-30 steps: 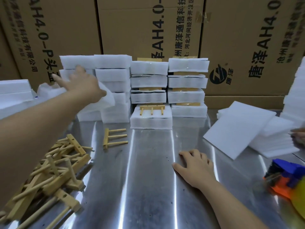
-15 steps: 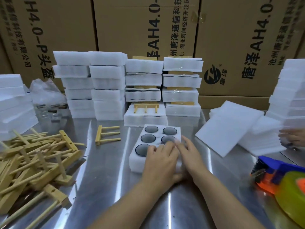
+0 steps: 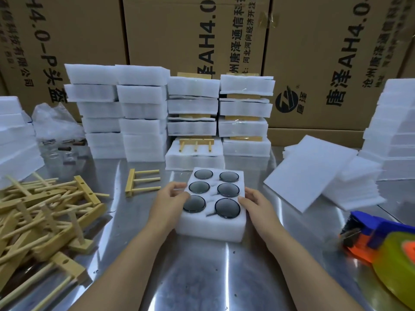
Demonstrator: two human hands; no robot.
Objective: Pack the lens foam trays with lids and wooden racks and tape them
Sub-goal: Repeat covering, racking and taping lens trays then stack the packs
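Left hand (image 3: 167, 203): curled over the left edge of the tray (image 3: 211, 230), fingertips on its top face beside the near-left well; it holds that side.
Right hand (image 3: 258, 204): curled against the tray's right edge, gripping that side.
Tray: flat at the middle of the table (image 3: 202, 277), between the two hands. It is a thick white foam block with squared corners and a soft, pitted surface, and its top is uncovered.
Lenses (image 3: 227, 208): six dark round glass discs, one in each round well, in two columns of three.
Table: brushed steel with streaked reflections.
Rack (image 3: 139, 182): at 10 o'clock, lying flat on its own. It is a pale wooden bar with three dowel pegs pointing right.
Rack pile (image 3: 45, 212): at 8 o'clock, a loose tangle of the same wooden pieces.
Block (image 3: 195, 159): at 12 o'clock, just behind the tray. It is white foam with a second rack (image 3: 195, 143) lying on top.
Stacks (image 3: 143, 113): at 11 o'clock, plain foam blocks in two columns.
Packs (image 3: 244, 126): at 12 to 1 o'clock, foam bundles under glossy clear tape, with wood showing between the layers.
Lids (image 3: 310, 182): at 2 o'clock, thin flat foam sheets in a slanted heap.
Tape gun (image 3: 377, 232): at 4 o'clock, blue and orange plastic with a yellowish roll.
Boxes (image 3: 179, 41): printed brown cardboard behind everything.
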